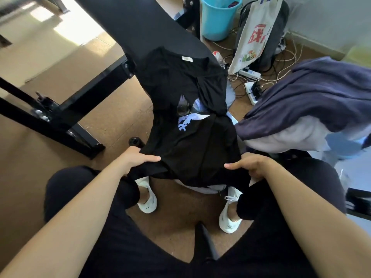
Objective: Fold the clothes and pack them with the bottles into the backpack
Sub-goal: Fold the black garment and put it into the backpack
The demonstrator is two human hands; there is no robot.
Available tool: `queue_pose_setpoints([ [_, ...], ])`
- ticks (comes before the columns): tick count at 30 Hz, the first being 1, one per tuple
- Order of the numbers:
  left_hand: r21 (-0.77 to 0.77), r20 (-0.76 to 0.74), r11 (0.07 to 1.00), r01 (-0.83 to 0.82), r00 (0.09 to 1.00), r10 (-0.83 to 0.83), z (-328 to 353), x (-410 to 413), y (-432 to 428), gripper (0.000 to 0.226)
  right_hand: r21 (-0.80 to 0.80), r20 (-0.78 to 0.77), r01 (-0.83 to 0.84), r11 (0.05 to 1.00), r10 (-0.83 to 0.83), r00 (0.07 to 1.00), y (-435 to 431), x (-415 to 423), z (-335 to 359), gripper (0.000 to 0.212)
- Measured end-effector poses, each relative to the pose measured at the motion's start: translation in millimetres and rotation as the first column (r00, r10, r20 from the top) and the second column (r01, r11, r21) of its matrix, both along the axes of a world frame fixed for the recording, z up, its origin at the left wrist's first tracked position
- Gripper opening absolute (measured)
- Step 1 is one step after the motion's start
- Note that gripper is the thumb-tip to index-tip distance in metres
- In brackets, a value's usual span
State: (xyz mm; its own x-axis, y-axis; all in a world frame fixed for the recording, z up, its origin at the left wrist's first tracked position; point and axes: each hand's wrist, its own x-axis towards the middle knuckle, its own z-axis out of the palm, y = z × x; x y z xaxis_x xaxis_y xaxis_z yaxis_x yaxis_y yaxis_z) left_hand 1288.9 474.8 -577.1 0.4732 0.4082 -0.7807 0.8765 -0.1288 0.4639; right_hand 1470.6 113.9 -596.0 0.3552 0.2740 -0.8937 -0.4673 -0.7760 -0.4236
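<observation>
A black T-shirt [188,125] with a pale blue eagle print hangs stretched out in front of me, its collar label at the far end. My left hand [138,157] grips the near hem on the left side, thumb on top. My right hand [251,164] grips the near hem on the right. A dark bottle [136,141] stands on the floor just behind my left hand, mostly hidden by the shirt. A navy and white garment [313,101] lies heaped at the right. No backpack shows.
A black table [128,27] and its frame legs [66,109] run along the left. A blue bucket [217,19], a white tote bag [255,35], power strips and tangled cables sit at the back. My white shoes [147,197] stand on brown floor.
</observation>
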Motion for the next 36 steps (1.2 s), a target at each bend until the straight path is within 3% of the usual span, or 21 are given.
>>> queue_pose_setpoints([
  [3,0.060,-0.172,0.979,0.192,0.969,-0.180,-5,-8,7,0.067,-0.109,0.056,-0.080,0.991,0.086,0.995,-2,-2,-6,0.058],
  [6,0.252,-0.268,0.923,0.291,0.937,-0.222,-12,-16,14,0.042,-0.209,0.092,-0.120,0.970,0.142,0.986,-13,3,-26,0.075],
  [8,0.356,-0.253,0.894,0.273,0.949,-0.189,-19,-19,21,0.033,-0.209,0.198,-0.045,0.977,0.087,0.976,-15,8,-38,0.061],
  [10,0.363,-0.167,0.920,0.148,0.982,-0.092,-27,-21,25,0.024,-0.217,0.372,0.085,0.972,0.002,0.928,-12,10,-37,0.042],
  [12,0.300,-0.047,0.951,-0.070,0.995,0.088,-33,-23,24,0.011,-0.180,0.476,0.246,0.952,-0.135,0.869,-12,12,-35,0.039],
  [15,0.176,0.120,0.920,-0.351,0.935,0.334,-40,-26,27,0.030,-0.019,0.449,0.478,0.878,-0.419,0.789,-8,5,-26,0.037],
  [18,0.129,0.267,0.887,-0.443,0.877,0.399,-28,-26,16,0.041,0.107,0.282,0.527,0.843,-0.534,0.797,-1,-4,-5,0.025],
  [20,0.159,0.335,0.909,-0.386,0.887,0.318,-15,-24,4,0.042,0.171,0.135,0.419,0.892,-0.442,0.887,4,-13,18,0.026],
  [21,0.175,0.354,0.925,-0.338,0.898,0.262,-13,-24,1,0.040,0.201,0.117,0.318,0.926,-0.345,0.931,3,-14,25,0.040],
  [23,0.175,0.344,0.961,-0.217,0.927,0.147,-7,-24,-3,0.032,0.230,0.208,0.077,0.970,-0.127,0.970,-2,-17,29,0.085],
  [25,0.191,0.265,0.981,-0.016,0.964,-0.036,-4,-32,-4,0.021,0.141,0.355,-0.185,0.973,0.125,0.927,-6,-23,33,0.111],
  [27,0.254,0.159,0.943,0.214,0.953,-0.259,-5,-40,-3,0.040,-0.016,0.436,-0.397,0.918,0.364,0.823,-9,-28,33,0.102],
  [30,0.404,0.104,0.862,0.306,0.921,-0.375,-5,-48,-3,0.047,-0.201,0.499,-0.547,0.813,0.565,0.657,-11,-35,32,0.071],
  [33,0.527,0.121,0.806,0.271,0.914,-0.386,-5,-52,1,0.032,-0.201,0.640,-0.485,0.851,0.489,0.593,-14,-34,30,0.041],
  [36,0.530,0.157,0.801,0.277,0.897,-0.414,2,-56,4,0.020,-0.092,0.716,-0.378,0.921,0.325,0.618,-19,-31,39,0.020],
])
